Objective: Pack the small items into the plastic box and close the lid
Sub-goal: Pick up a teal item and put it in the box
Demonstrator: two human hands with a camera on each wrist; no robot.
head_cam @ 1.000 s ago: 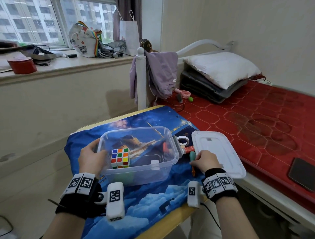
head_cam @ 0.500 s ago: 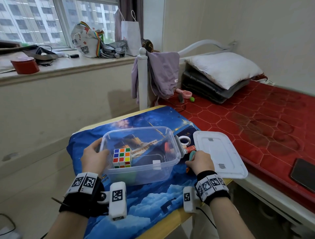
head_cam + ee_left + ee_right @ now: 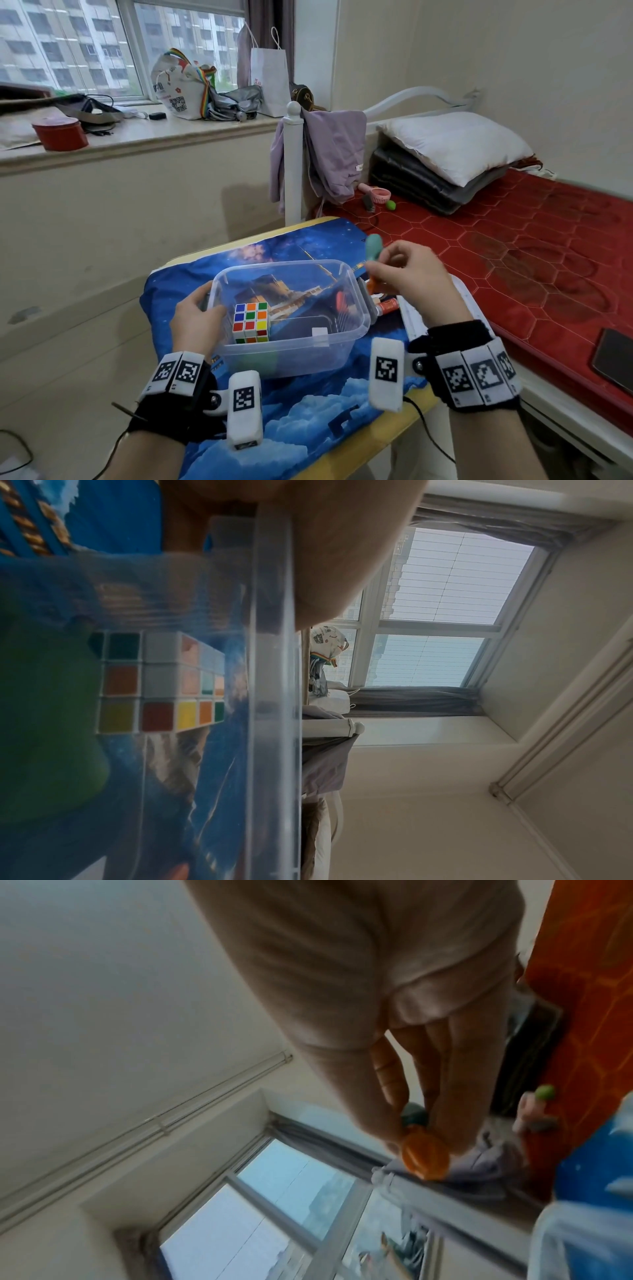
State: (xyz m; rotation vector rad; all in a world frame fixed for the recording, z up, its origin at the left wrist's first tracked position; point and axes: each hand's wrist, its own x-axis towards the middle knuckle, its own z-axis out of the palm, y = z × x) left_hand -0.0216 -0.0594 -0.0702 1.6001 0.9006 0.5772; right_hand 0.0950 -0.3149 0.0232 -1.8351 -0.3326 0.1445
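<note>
A clear plastic box (image 3: 291, 356) stands open on the blue cloth. Inside it, a colour cube (image 3: 251, 322) sits at the left, and something green shows blurred through the front wall (image 3: 269, 359). My left hand (image 3: 205, 305) grips the box's left rim (image 3: 274, 696), close beside the cube (image 3: 161, 683). Raised above the box's right end, my right hand (image 3: 380, 270) pinches a small teal-and-orange item (image 3: 372, 245), whose orange end (image 3: 424, 1156) pokes out past the fingers (image 3: 462, 1069). The white lid (image 3: 412, 320) lies to the right, mostly hidden under that hand. A red tube (image 3: 388, 305) lies by the box.
The table's yellow front edge (image 3: 359, 445) runs just below my wrists. To the right is a red bed (image 3: 531, 257) with a dark phone (image 3: 613, 356), a pillow (image 3: 455, 144) and a pink fan (image 3: 378, 197). A purple garment (image 3: 332, 157) hangs on the bedpost.
My right hand has risen from the table beside the box, carrying the teal-and-orange item up over the box's right end. The left hand has kept its hold on the rim.
</note>
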